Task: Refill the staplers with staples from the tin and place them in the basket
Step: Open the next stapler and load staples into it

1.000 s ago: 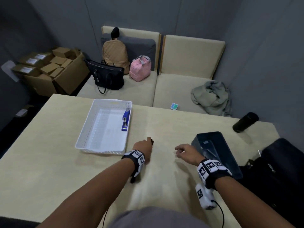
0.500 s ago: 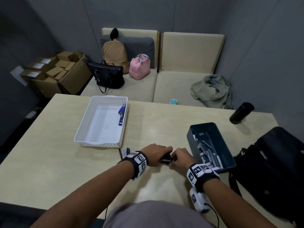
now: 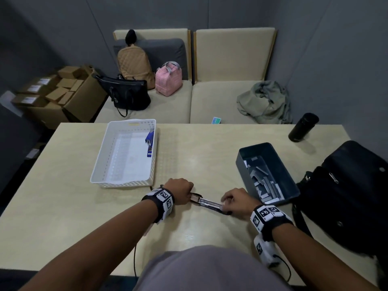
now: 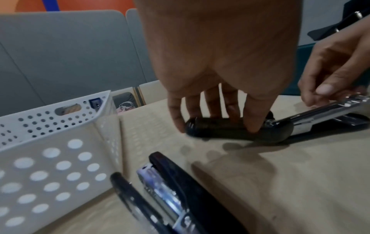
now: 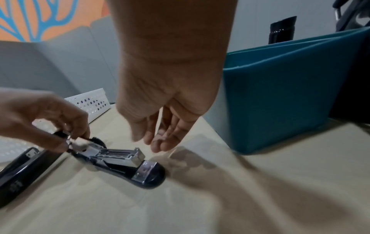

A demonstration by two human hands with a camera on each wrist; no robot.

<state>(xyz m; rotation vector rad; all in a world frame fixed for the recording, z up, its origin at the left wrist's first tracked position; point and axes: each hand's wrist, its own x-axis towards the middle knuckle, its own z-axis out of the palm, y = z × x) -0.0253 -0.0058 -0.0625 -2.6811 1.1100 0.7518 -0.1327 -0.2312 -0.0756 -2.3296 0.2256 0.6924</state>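
The table (image 3: 210,154) has a pale, smooth wood-look top with a soft sheen; the basket (image 3: 100,162) near its far left edge is white perforated plastic; the opened stapler (image 5: 120,159) pairs glossy black plastic with bright chromed metal; the tin (image 5: 280,98) looks matt teal, its staples (image 3: 264,181) dull grey metal; the flask (image 3: 303,127) at the far right corner is matt black.

Hands moved apart since half second ago: black stapler (image 3: 206,203) now swung open flat, left hand (image 3: 180,191) gripping its cover, right hand (image 3: 235,201) at magazine tip.
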